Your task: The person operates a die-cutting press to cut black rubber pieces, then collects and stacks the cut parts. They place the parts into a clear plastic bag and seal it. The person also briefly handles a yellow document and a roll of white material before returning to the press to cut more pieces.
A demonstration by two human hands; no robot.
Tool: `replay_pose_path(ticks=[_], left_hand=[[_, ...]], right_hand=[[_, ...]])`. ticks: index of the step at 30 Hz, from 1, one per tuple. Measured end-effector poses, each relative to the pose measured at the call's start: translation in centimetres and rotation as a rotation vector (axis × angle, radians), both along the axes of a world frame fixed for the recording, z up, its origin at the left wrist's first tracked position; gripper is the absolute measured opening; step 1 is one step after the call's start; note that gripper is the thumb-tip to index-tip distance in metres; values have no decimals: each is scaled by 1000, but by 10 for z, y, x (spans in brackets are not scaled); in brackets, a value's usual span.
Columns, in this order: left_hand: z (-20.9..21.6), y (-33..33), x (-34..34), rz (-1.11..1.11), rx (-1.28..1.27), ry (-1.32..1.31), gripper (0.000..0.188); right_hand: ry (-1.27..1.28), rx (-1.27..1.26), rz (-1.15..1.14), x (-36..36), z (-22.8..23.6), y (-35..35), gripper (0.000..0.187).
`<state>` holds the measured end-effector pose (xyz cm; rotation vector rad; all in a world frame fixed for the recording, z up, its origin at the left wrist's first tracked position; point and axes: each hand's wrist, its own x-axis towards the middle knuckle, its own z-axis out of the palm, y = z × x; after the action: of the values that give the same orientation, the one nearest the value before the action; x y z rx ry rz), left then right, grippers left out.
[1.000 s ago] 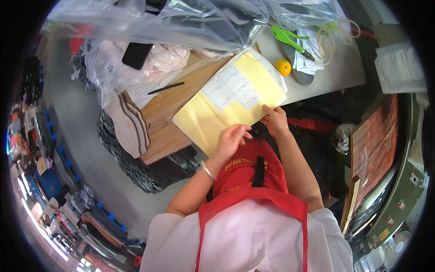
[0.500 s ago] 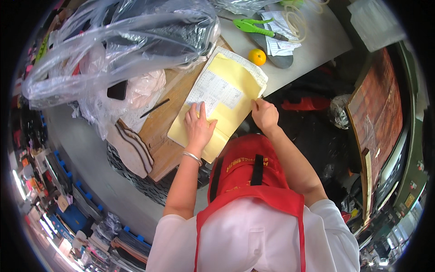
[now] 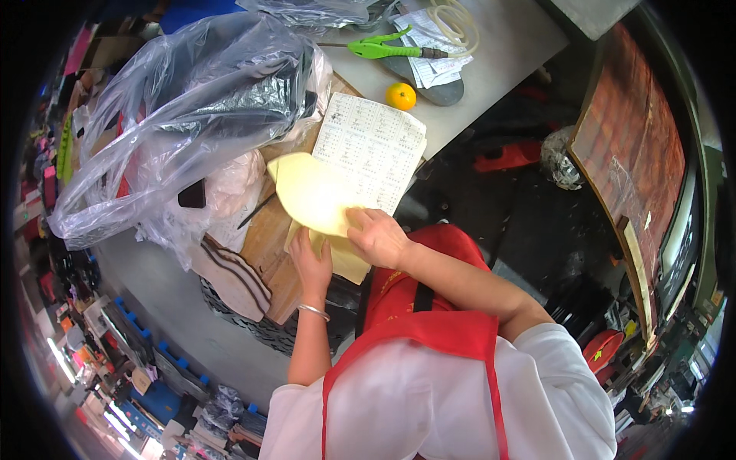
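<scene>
A notebook lies on the wooden board, opened to a sheet with handwritten rows and columns [image 3: 368, 142]. A yellow page [image 3: 310, 188] curls up over its lower left, toward the plastic bag. My right hand [image 3: 377, 236] pinches the near edge of this yellow page. My left hand [image 3: 310, 261] rests on the yellow paper beneath, fingers and thumb apart; its fingertips meet the curled page's near edge and are partly hidden. A silver bangle [image 3: 313, 311] circles my left wrist.
A large clear plastic bag [image 3: 192, 115] with dark contents fills the left. Near it lie a black phone [image 3: 192, 195], a thin dark pen [image 3: 257, 211] and a striped pale piece [image 3: 230, 280]. Beyond are an orange fruit [image 3: 400, 96], a green-handled tool [image 3: 379, 46] and papers [image 3: 433, 65].
My right hand has swung leftward, turning the yellow page over and baring the written sheet. My left hand has slid down toward the notebook's near left edge.
</scene>
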<state>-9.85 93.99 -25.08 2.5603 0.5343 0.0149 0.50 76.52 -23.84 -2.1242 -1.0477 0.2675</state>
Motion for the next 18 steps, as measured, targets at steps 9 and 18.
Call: replay_pose_path(ticks=[9,18], left_hand=[[1,-52,-26,433,-904,-23,39],[-35,-128,-15,434,-1887,340,37]], right_hand=[[419,49,-58,0,-9,-7,28],[314,-297,197,27,-4,-8,40]])
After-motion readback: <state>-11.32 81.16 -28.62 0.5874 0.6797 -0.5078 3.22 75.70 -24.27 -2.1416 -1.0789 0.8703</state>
